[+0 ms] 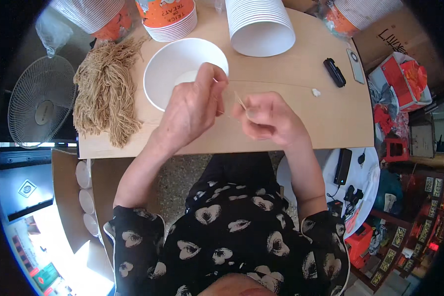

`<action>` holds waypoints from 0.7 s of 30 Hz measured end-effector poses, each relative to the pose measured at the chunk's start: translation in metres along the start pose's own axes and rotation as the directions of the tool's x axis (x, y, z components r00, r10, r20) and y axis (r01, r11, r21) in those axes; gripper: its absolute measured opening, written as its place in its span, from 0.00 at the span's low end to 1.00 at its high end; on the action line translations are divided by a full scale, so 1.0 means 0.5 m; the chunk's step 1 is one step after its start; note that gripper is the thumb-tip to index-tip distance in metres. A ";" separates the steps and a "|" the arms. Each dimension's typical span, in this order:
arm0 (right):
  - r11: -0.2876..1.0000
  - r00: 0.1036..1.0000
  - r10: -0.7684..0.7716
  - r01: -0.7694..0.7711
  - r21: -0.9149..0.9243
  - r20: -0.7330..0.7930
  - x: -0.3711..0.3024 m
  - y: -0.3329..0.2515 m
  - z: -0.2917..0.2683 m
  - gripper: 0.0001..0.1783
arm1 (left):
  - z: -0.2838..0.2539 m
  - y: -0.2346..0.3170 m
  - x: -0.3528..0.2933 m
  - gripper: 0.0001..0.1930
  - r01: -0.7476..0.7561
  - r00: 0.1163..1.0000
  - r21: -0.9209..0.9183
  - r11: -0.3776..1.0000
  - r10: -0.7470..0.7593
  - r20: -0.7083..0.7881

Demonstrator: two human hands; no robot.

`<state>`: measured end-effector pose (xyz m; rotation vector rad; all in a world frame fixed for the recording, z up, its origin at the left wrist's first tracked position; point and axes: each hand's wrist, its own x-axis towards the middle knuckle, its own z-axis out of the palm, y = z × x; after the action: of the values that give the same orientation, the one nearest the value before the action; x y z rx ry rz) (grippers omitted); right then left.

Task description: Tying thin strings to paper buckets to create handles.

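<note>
Both my hands are raised over the near middle of the table, a short gap between them. My right hand point(271, 118) is closed in a pinch, with a short length of thin tan cord point(240, 100) sticking up from its fingertips. My left hand point(195, 101) is closed too, its fingers pinched together; a fine strand seems to show below them, though most of it is hidden. Behind the left hand, partly covered by it, is a white paper bucket point(157, 74) with its mouth facing up. A thick bundle of tan cords point(106, 91) lies to its left.
Stacked white buckets point(261, 37) lie on their side at the back, beside an orange-printed stack point(170, 22). A black oblong object point(334, 72), a grey slim device point(355, 65) and a white scrap point(316, 92) are at right. A fan point(44, 111) stands at left.
</note>
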<state>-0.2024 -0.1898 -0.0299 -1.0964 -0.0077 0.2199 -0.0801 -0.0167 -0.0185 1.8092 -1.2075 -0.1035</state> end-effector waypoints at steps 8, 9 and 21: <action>0.975 0.976 -0.215 0.217 0.055 -0.032 -0.033 0.000 -0.092 0.15 | -0.018 -0.011 0.001 0.04 0.051 0.999 0.008 0.999 -0.051 0.006; 0.933 0.940 -0.336 0.323 0.158 0.066 -0.032 0.010 -0.098 0.15 | -0.019 -0.011 0.002 0.04 0.064 0.998 -0.009 0.998 -0.064 0.004; 0.232 0.501 -0.565 -0.666 -0.709 -0.656 -0.137 0.054 -0.166 0.13 | -0.056 -0.030 -0.010 0.03 0.179 0.983 -0.187 0.966 -0.181 0.003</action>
<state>-0.2647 -0.2636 -0.0851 -2.5062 1.0592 -0.4567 -0.0582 0.0064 -0.0156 1.7474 -0.9869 -0.2976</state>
